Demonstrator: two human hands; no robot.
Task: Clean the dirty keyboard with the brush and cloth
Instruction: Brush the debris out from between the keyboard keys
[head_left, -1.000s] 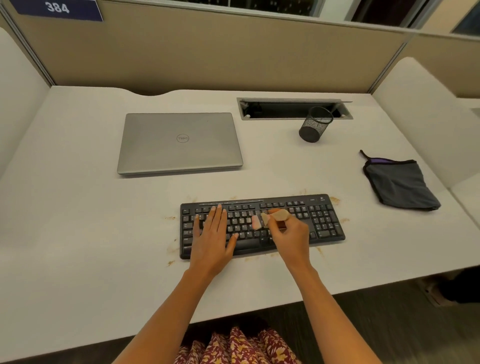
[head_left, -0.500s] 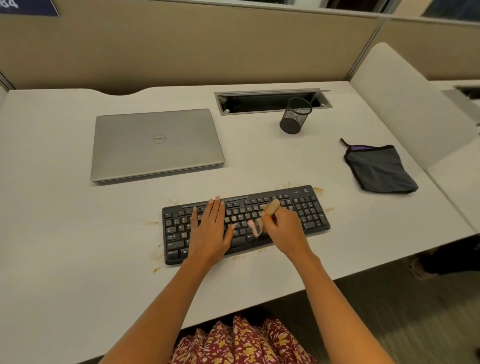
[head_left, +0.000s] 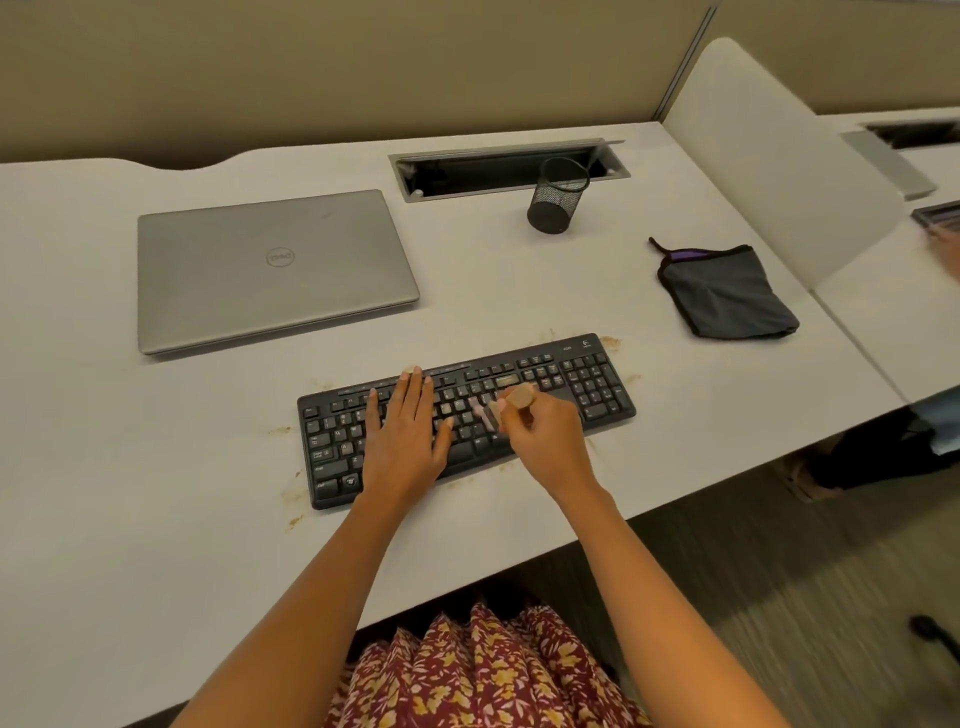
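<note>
Keyboard (head_left: 589, 387) — right grip (head_left: 550, 441) holds brush (head_left: 518, 399)

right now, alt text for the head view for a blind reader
A person's right hand holds a small wooden-handled brush on the middle keys of a black keyboard while the left hand lies flat on its left half. Also on the white desk: closed silver laptop, black mesh cup, grey cloth.

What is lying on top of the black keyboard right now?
The left hand rests flat on the keyboard; the right hand holds a brush against the middle keys. The keys beneath both hands are covered.
</note>
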